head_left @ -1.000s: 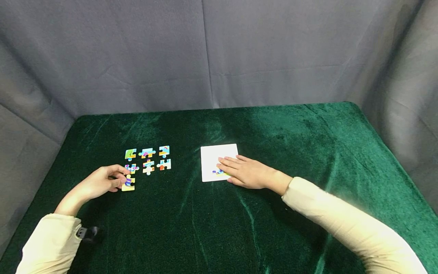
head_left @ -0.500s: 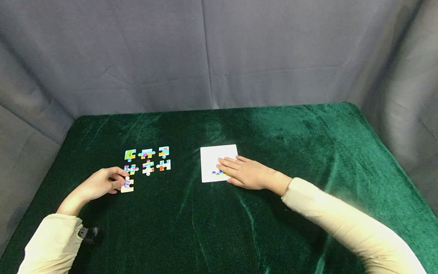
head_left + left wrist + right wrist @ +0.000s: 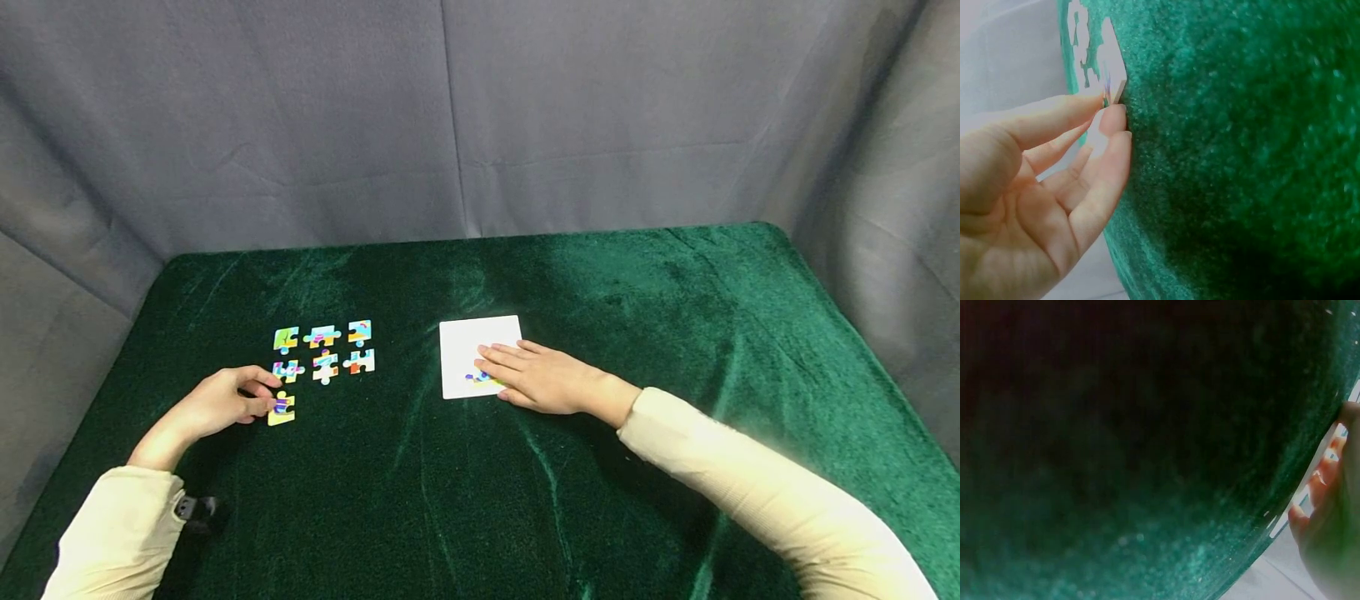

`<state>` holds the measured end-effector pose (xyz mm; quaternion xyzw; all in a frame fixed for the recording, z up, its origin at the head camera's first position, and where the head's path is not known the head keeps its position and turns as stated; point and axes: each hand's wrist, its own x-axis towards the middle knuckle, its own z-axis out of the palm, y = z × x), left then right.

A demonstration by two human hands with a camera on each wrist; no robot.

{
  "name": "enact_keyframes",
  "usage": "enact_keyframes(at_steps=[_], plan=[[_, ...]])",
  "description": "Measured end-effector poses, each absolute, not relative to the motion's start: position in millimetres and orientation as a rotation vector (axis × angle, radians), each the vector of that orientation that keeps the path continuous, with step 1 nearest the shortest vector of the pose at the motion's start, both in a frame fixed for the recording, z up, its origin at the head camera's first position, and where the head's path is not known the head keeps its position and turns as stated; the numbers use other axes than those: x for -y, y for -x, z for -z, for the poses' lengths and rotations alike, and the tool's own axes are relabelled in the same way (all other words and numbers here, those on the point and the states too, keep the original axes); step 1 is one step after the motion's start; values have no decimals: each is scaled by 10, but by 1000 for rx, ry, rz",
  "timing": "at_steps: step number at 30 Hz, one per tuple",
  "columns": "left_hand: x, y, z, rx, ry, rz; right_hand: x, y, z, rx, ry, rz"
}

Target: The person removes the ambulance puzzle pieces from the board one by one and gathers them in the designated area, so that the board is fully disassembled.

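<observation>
My left hand (image 3: 228, 403) pinches a jigsaw piece (image 3: 282, 411) with a yellow and purple print by its left side. In the left wrist view that piece (image 3: 1114, 72) stands tilted between thumb and fingertips, close to the green cloth. Just beyond it lies another jigsaw piece (image 3: 288, 372), partly behind the index finger. My right hand (image 3: 546, 380) rests on a white square board (image 3: 468, 342) with its fingers extended. A colourful printed patch (image 3: 480, 377) shows on the board beside the fingers, and the hand hides the rest of it.
Several other jigsaw pieces (image 3: 323, 336) lie in rows on the green velvet cloth (image 3: 405, 475), left of the board. A grey curtain (image 3: 360, 125) hangs behind the table. A black device (image 3: 199, 511) is strapped at the left cuff.
The jigsaw piece in my left hand has shifted slightly toward me, away from the row beyond it, and its tilt has varied. My right hand and the board stay put.
</observation>
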<state>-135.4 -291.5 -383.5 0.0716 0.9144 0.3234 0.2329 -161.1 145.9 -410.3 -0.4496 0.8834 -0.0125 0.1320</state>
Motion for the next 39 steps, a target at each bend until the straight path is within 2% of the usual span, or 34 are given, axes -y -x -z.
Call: enact_keyframes(at_steps=[12,23,39], plan=[[2829,1384,3746,-2621,-226,-902,-1448,1612,4091,-2555,1298,32],[2221,1428,3618,-2631,-341,-989,-1458,1613,4095,-2585,1324,18],[1406,1527,3764,-2590,-560,-1046,-1550,1602,4068,-2605,1265,63]])
